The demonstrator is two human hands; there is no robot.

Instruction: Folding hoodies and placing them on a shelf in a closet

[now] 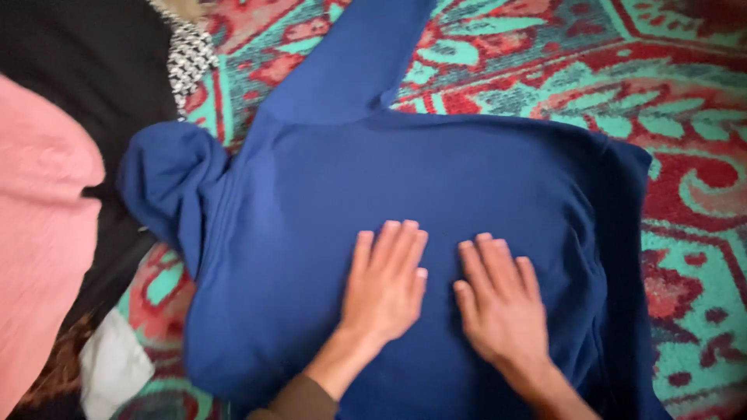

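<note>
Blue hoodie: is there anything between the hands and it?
No. The left hand and the right hand both lie flat, palms down, right on the blue hoodie, with nothing visible between them and the cloth.

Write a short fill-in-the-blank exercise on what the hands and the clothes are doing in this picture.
1. Both hands, the left hand and the right hand, lie flat on a hoodie whose colour is ____.
2. The hoodie is spread out on a patterned ____ of red and teal.
3. At the left edge of the picture lies a garment coloured ____.

Missing words: blue; carpet; pink
</note>
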